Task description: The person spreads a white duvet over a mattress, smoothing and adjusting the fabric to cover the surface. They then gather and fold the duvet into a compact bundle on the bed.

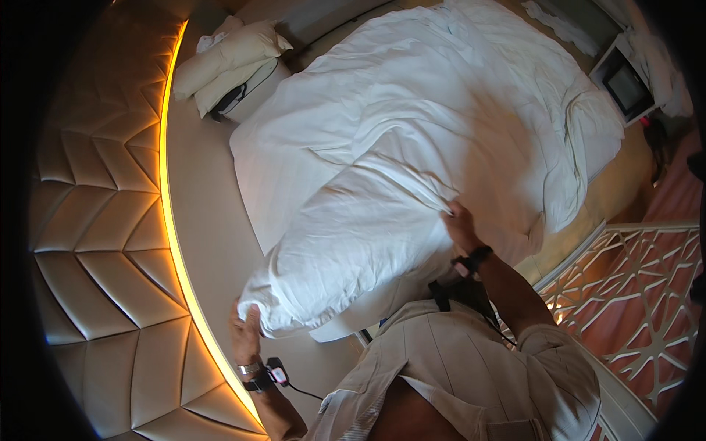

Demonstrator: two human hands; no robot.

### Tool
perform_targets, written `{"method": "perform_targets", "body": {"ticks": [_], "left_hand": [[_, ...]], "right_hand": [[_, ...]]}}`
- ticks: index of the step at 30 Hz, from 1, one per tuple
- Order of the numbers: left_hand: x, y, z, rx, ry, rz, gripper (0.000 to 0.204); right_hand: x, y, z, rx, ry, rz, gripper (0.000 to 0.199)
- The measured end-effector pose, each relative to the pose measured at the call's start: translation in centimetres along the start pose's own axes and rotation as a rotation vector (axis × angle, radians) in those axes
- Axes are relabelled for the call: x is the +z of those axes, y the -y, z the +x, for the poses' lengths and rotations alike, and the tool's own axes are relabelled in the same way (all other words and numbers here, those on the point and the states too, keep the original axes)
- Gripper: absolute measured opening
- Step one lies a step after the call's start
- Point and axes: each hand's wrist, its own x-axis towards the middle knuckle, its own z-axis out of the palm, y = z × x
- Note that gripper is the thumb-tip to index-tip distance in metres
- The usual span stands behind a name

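Observation:
A bulky white duvet [357,231] is spread over the bed, rumpled and folded across the middle. My left hand [247,329] grips its near left corner, fingers closed round the cloth close to the headboard side. Farther right, my right hand [460,224] pinches a gathered fold of the duvet, which pulls into creases at the fingers. Between my two hands the near edge of the duvet hangs a little above the mattress side. A strip of smooth white sheet [266,180] shows at the left of the bed.
The padded headboard wall [110,290] with a glowing light strip [170,220] curves along the left. Pillows [232,59] lie piled on a white stand at the back left. A white lattice screen [647,309] stands at the right. A dark-fronted cabinet [625,81] is at the far right.

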Motion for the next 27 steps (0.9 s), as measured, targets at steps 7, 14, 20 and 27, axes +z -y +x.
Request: {"method": "perform_targets", "body": {"ticks": [7, 14, 20, 27], "left_hand": [[4.3, 26.5, -12.7, -0.674, 0.379, 0.096, 0.070], [10.7, 21.9, -16.3, -1.047, 0.471, 0.019, 0.039], [7.9, 18.0, -16.3, -0.735, 0.485, -0.246, 0.022], [6.3, 11.0, -21.8, -0.827, 0.530, -0.080, 0.051]], "right_hand": [[-16.2, -21.3, -9.2, -0.049, 0.075, -0.664, 0.030], [-20.5, -26.7, -15.3, 0.552, 0.701, -0.901, 0.034], [-9.0, -16.7, -1.6, -0.233, 0.226, -0.680, 0.036], [4.9, -1.1, 6.7, 0.157, 0.305, -0.348, 0.040]]}}
